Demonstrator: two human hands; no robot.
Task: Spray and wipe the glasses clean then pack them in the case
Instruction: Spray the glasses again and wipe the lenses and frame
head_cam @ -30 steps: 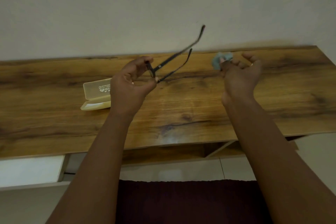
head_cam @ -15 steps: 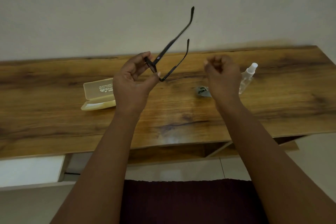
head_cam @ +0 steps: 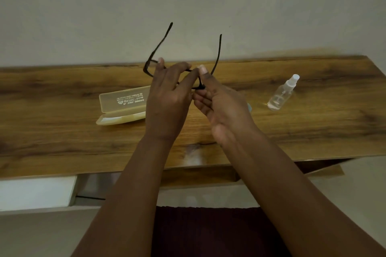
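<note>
Black glasses (temples raised, unfolded) are pinched by both the left hand and right hand; the open case lies leftward, lengthwise along the table.

The black-framed glasses were held up above the wooden table, temples unfolded and pointing up and away. On the table, left of the glasses, lay the pale yellow case, open, its lid tilted back with printed lettering inside. Right of them the small clear spray bottle lay tilted, white nozzle away. A sliver of light blue cloth showed between.
</note>
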